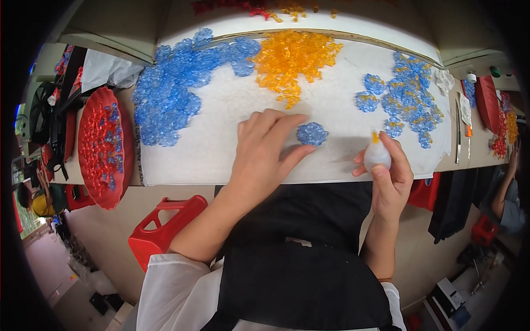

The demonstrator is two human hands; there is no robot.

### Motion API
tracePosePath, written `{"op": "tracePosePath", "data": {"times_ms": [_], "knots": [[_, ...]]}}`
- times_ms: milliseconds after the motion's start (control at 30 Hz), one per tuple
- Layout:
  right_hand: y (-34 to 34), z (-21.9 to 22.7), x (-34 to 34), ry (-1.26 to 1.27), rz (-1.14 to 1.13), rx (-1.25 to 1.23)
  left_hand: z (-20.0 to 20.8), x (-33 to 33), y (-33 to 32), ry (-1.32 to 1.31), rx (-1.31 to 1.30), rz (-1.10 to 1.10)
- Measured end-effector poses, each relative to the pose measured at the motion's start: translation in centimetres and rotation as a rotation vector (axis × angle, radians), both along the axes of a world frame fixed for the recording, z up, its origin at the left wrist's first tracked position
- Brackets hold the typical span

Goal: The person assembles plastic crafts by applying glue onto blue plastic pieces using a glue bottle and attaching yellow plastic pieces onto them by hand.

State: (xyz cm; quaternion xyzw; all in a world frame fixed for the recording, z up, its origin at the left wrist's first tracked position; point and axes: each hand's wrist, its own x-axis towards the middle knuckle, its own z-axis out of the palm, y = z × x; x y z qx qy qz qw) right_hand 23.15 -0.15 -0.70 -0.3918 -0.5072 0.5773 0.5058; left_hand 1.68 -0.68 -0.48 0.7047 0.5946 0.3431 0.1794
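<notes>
head view, work surface: a white sheet (pixel 221 138) spreads under both hands, its near edge just before the black apron (pixel 298 276), its far side bounded by a narrow ledge (pixel 237 34).
left side: a heap of clear blue pieces (pixel 171 94) takes up the sheet's left end; past it stands a red scalloped tray (pixel 105 151) of red and blue bits.
far side: a pile of orange-yellow pieces (pixel 295 58) sits against the ledge, trailing toward the left hand.
right side: blue pieces with yellow bits (pixel 411 96) lie grouped beyond the right hand; a thin metal tool (pixel 457 132) lies past them.
open room: white sheet shows between the two hands and to the left of the left hand.
left grip: the left hand (pixel 265 144) has thumb and forefinger spread moderately wide; whether they touch anything i cannot tell.
right grip: the right hand (pixel 393 171) has its fingers closed around a small white bottle (pixel 378 155), yellowish tip upward.
blue flower: the single blue flower (pixel 312 133) lies on the sheet, just beside the left fingertips, well apart from the bottle.
its look: translucent, round, with a lobed rim.
</notes>
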Motion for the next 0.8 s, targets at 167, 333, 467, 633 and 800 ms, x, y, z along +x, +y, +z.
{"op": "tracePosePath", "data": {"times_ms": [167,333,467,633,800], "knots": [[0.6,-0.5,-0.8,0.181,-0.165,-0.068,-0.6,-0.5,0.2,0.01,-0.002,-0.059],[0.8,-1.1,-1.1,0.144,-0.19,0.016,-0.7,-0.1,0.1,0.026,0.004,-0.02],[1.0,-1.1,-1.7,-0.057,-0.18,0.203,-0.6,-0.1,0.1,0.031,-0.008,-0.004],[1.0,-1.0,-2.4,-0.15,-0.163,0.242,-0.6,-0.1,0.0,0.035,-0.029,0.006],[1.0,-1.0,-2.6,-0.19,-0.15,0.247,-0.7,-0.2,0.0,0.04,-0.01,0.005]]}}
